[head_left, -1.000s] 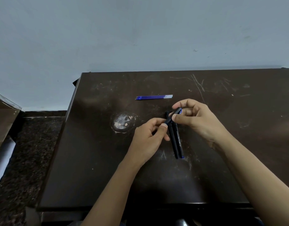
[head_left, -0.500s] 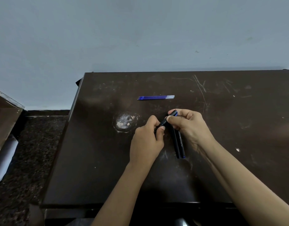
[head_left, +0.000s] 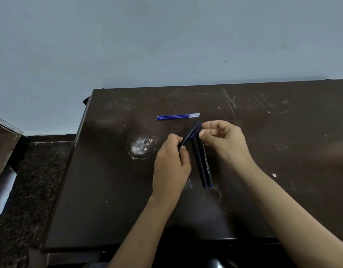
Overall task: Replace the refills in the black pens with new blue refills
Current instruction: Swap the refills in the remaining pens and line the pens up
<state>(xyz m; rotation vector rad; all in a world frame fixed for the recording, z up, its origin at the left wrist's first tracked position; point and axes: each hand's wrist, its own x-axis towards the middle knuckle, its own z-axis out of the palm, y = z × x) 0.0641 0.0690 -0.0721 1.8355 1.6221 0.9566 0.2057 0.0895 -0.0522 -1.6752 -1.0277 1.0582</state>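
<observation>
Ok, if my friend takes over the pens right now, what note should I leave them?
The left hand grips the lower barrel of one black pen, tilted above the table.
The right hand: its fingers pinch that pen's upper end.
The two other pens lie side by side on the table, beside the left hand. Three blue refills lie together farther back.
Done: nothing swapped that I can see; no old refill lies out.
Left: open the held pen, swap its refill, then do the other two.
</observation>
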